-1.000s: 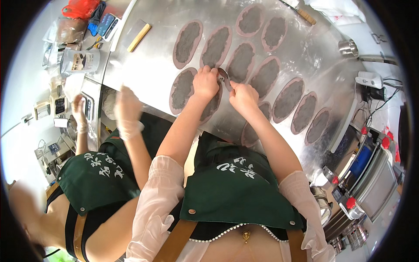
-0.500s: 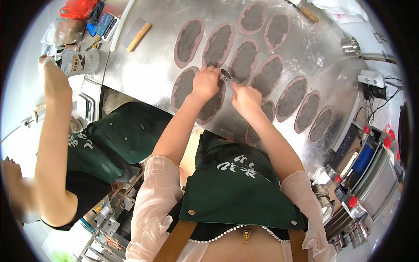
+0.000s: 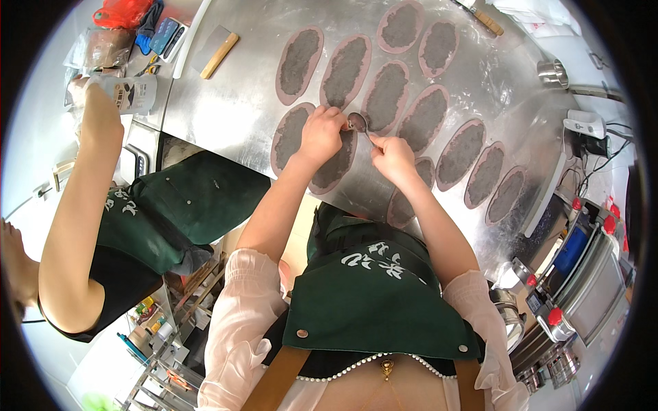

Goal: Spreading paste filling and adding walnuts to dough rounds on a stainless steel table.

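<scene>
Flat pink dough ovals topped with a grey paste, such as this dough oval (image 3: 345, 65), are spread over the steel table. In my right hand (image 3: 394, 156) is a metal spoon (image 3: 358, 122), gripped by its handle. The spoon's bowl is up against the fingertips of my left hand (image 3: 323, 134), which are pinched together over a coated dough oval (image 3: 334, 168) at the near edge. Whatever those left fingers hold, if anything, is too small to make out. Part of the nearest ovals is hidden under my hands and wrists.
A dough scraper (image 3: 218, 56) with a wooden edge lies at the far left, and a wooden-handled tool (image 3: 486, 20) at the far right. A steel cup (image 3: 552, 73) stands by the right edge. On my left, a co-worker's arm (image 3: 79, 205) reaches to a pouch (image 3: 137, 94).
My right hand and the spoon have shifted slightly right, and more of the spoon's bowl shows. My left hand stays nearly in place. The co-worker's head and arm have moved.
</scene>
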Demonstrator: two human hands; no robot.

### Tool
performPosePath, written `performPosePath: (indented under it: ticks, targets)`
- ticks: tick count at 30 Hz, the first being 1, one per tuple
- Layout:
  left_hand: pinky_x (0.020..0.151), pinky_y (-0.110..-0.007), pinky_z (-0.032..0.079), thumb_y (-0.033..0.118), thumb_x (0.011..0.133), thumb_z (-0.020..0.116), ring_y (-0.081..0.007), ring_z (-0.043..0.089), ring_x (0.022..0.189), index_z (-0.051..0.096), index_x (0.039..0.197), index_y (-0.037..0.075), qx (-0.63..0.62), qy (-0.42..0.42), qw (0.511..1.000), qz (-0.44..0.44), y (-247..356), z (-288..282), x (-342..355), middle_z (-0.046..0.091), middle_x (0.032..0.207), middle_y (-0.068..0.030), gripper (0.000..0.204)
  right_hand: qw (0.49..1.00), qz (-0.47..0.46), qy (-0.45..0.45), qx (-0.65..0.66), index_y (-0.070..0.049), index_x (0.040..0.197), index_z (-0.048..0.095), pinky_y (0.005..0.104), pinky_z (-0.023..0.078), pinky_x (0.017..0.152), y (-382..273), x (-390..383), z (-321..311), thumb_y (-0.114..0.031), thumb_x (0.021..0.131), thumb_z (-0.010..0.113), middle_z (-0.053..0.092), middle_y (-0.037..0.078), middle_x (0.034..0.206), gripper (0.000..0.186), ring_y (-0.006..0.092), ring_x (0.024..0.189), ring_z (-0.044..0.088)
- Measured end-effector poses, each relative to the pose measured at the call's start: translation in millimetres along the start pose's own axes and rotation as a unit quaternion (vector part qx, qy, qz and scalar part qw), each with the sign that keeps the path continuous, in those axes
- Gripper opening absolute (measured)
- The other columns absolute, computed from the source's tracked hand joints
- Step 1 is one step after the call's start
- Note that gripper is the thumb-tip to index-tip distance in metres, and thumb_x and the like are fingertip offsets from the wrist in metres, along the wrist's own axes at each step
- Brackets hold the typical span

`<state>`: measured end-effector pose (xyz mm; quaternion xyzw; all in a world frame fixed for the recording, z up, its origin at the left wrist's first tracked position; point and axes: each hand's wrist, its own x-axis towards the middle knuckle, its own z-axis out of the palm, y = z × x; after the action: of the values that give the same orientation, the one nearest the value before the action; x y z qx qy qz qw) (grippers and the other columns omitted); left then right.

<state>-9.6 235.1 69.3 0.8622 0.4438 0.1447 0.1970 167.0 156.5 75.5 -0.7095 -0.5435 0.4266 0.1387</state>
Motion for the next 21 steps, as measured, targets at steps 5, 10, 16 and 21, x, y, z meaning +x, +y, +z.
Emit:
performPosePath:
  ticks: [5, 10, 16, 21]
  targets:
    - [0.076, -0.037, 0.045, -0.003, 0.069, 0.052, -0.0284, 0.054, 0.082, 0.063, 0.073, 0.010, -0.023, 0.026, 0.999, 0.011, -0.1, -1.8, -5.9, 0.059, 0.083, -0.0059, 0.017, 0.958, 0.104, -0.110, 0.242, -0.005, 0.121, 0.060, 0.0268, 0.046, 0.054, 5.9, 8.8, -17.9, -0.007, 0.081, 0.054, 0.065, 0.009, 0.070, 0.040, 0.0126, 0.060, 0.059]
    - [0.077, -0.039, 0.045, -0.005, 0.069, 0.051, -0.0307, 0.055, 0.084, 0.065, 0.081, 0.007, -0.035, 0.063, 0.997, -0.012, 1.5, -3.6, -10.0, 0.060, 0.085, -0.0087, 0.021, 0.944, 0.108, -0.081, 0.302, -0.002, 0.120, 0.059, 0.0249, 0.044, 0.051, 4.9, 2.1, -30.0, -0.005, 0.086, 0.052, 0.062, 0.003, 0.067, 0.036, 0.0080, 0.060, 0.056]
    - [0.075, -0.039, 0.047, -0.008, 0.077, 0.048, -0.0317, 0.058, 0.085, 0.062, 0.091, 0.001, -0.074, 0.163, 0.977, -0.118, 2.2, -16.2, -19.8, 0.061, 0.087, -0.0130, 0.021, 0.994, -0.060, 0.004, 0.096, -0.006, 0.118, 0.061, 0.0338, 0.046, 0.054, 5.1, -37.3, -11.1, -0.007, 0.079, 0.056, 0.064, 0.011, 0.068, 0.040, 0.0218, 0.054, 0.060]
    - [0.072, -0.040, 0.046, -0.007, 0.078, 0.049, -0.0331, 0.057, 0.082, 0.061, 0.092, 0.002, -0.134, 0.210, 0.948, -0.198, 11.6, -5.4, -74.7, 0.059, 0.084, -0.0133, 0.021, 0.961, -0.218, 0.147, -0.080, -0.006, 0.108, 0.066, 0.0395, 0.048, 0.053, 6.6, -44.0, 23.6, -0.007, 0.070, 0.062, 0.062, 0.010, 0.067, 0.039, 0.0272, 0.055, 0.060]
